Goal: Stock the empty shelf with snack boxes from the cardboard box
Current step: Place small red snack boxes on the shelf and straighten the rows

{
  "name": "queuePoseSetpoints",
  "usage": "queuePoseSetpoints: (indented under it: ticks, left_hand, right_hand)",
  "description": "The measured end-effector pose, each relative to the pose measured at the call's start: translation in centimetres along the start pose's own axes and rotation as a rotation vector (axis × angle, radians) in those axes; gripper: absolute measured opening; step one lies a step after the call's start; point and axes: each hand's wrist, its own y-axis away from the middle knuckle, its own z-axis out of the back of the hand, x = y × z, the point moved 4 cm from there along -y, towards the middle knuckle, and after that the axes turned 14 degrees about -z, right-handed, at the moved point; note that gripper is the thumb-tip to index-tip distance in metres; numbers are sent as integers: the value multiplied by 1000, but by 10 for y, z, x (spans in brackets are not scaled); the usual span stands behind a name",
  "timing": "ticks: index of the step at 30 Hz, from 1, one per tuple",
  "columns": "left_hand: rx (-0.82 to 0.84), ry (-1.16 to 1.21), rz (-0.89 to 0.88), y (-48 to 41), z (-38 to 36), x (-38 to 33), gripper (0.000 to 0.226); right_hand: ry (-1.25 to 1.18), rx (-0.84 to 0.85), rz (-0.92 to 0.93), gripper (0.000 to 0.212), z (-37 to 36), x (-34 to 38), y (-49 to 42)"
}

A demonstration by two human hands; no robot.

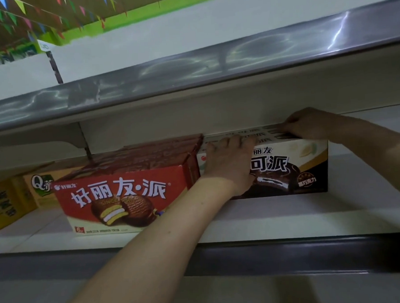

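On the white shelf (267,217) I see the dark snack box (309,168) just beside the row of red boxes (127,194) — left hand (229,163) curled over its top front edge, right hand (308,122) gripping its top further right. Yellow boxes (7,203) stand leftward; coloured bunting (6,20) hangs overhead.

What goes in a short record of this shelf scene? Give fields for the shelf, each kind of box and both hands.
Shelf: white shelf, partly stocked
Centre: red boxes, an upright row
Right: white-and-dark boxes, right beside the red row
Far left: yellow boxes
Left hand: left hand, palm on the front face, fingers over the top edge
Right hand: right hand, gripping the top further back
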Motion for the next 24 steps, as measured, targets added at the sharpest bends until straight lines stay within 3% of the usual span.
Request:
queuePoseSetpoints:
  ticks: [4, 7, 10, 13, 24]
  left_hand:
    - [29, -45, 70, 2, -1, 1, 81]
    - [7, -81, 83, 5, -3, 4, 80]
    - [-21, -63, 76, 7, -3, 6, 80]
    - [-34, -65, 76, 8, -4, 6, 80]
    - [-71, -56, 92, 0, -6, -5, 77]
  right_hand:
    - [257, 21, 81, 52, -8, 18, 29]
    - [195, 52, 88, 62, -6, 15, 44]
    - [46, -6, -63, 68, 3, 2, 40]
    - [-137, 44, -129, 60, 0, -1, 34]
    - [-360, 34, -63, 34, -1, -21, 42]
